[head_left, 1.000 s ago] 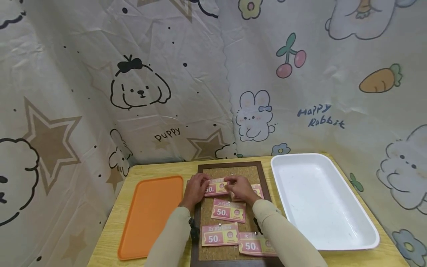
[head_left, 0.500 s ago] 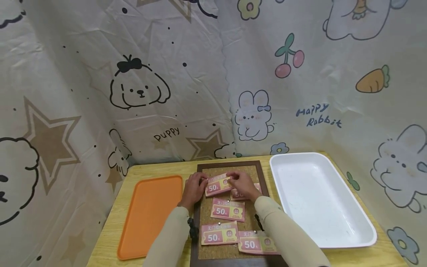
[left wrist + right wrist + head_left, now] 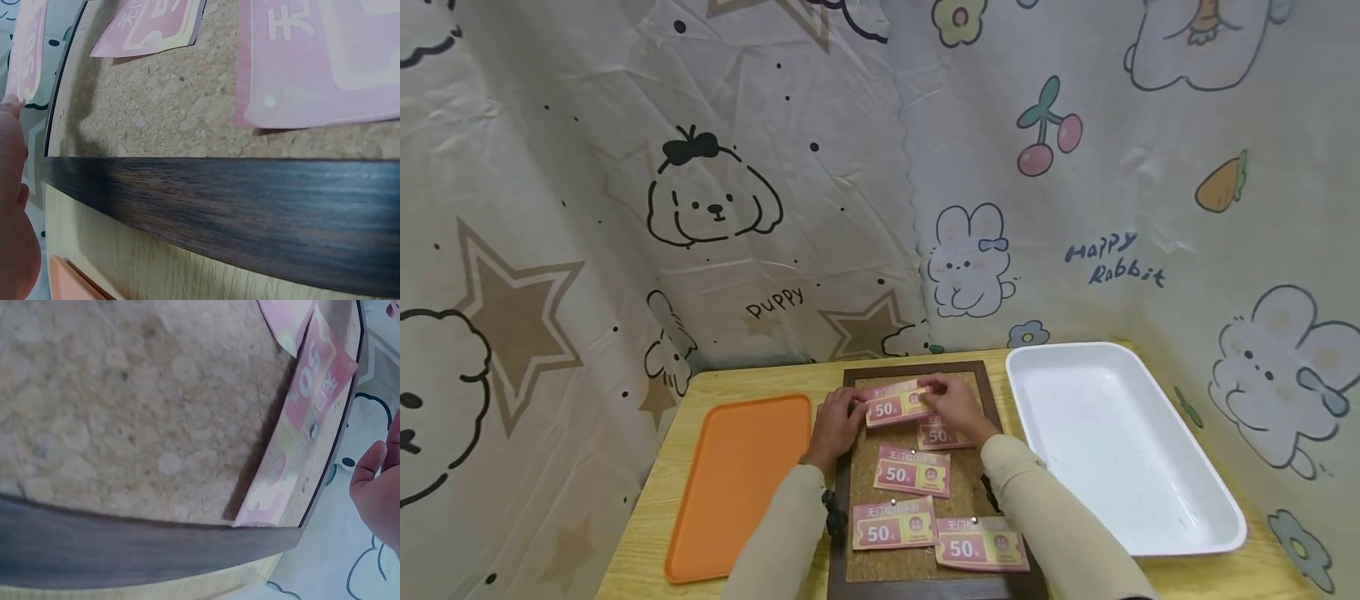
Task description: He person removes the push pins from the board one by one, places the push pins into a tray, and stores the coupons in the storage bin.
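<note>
A pink and yellow coupon marked 50 (image 3: 895, 406) is held over the upper part of a cork board (image 3: 865, 479) in a dark wooden frame. My left hand (image 3: 835, 425) pinches its left end, and the left wrist view shows fingertips on the coupon (image 3: 28, 56). At its right end my right hand (image 3: 958, 407) pinches it between thumb and fingers. Just below lies a pinned coupon (image 3: 942, 434), partly covered by the right hand. Farther down, more coupons are pinned, among them a middle coupon (image 3: 912, 472), a lower left coupon (image 3: 892, 525) and a lower right coupon (image 3: 981, 547).
To the left of the board lies an orange tray (image 3: 741, 487). A deep white tray (image 3: 1123, 450) stands on its right. Both sit on a light wooden table (image 3: 640, 533), with a patterned cloth (image 3: 850, 183) hanging behind.
The held coupon has shifted right and slightly away, first tilting and then levelling somewhat. My right hand has moved right with it, while the left hand stays almost in place.
</note>
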{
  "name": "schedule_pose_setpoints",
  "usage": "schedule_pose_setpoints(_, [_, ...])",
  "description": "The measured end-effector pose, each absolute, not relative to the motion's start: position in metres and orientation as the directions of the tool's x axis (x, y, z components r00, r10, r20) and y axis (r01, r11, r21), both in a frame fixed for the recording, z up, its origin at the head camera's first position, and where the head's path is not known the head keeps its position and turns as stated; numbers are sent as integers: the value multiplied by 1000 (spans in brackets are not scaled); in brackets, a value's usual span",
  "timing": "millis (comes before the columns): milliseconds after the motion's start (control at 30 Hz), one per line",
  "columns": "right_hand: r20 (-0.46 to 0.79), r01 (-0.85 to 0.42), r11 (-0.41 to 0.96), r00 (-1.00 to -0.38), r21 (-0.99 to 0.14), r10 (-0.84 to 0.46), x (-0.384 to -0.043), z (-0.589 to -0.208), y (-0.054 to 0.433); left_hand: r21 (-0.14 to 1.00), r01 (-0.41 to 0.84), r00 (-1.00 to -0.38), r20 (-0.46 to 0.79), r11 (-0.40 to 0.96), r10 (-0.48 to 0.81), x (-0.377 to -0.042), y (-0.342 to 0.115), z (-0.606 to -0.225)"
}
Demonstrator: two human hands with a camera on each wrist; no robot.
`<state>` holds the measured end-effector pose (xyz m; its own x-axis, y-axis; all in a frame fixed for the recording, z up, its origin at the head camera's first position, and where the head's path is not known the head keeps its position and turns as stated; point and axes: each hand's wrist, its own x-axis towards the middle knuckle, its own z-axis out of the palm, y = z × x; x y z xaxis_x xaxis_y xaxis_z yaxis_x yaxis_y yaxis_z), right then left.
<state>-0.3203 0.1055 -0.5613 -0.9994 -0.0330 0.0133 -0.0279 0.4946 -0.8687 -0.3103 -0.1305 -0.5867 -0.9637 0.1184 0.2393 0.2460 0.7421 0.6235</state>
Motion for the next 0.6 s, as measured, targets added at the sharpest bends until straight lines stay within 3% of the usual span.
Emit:
schedule_pose_setpoints(233, [63, -63, 497, -998, -865, -16, -323, -555, 114, 635, 224, -970, 216, 739, 109, -311, -130, -586])
schedule_pose_setpoints(600, [26, -22, 496, -1000, -868, 1, -326, -549, 125, 628, 226, -966, 240, 744, 91, -309, -132, -588])
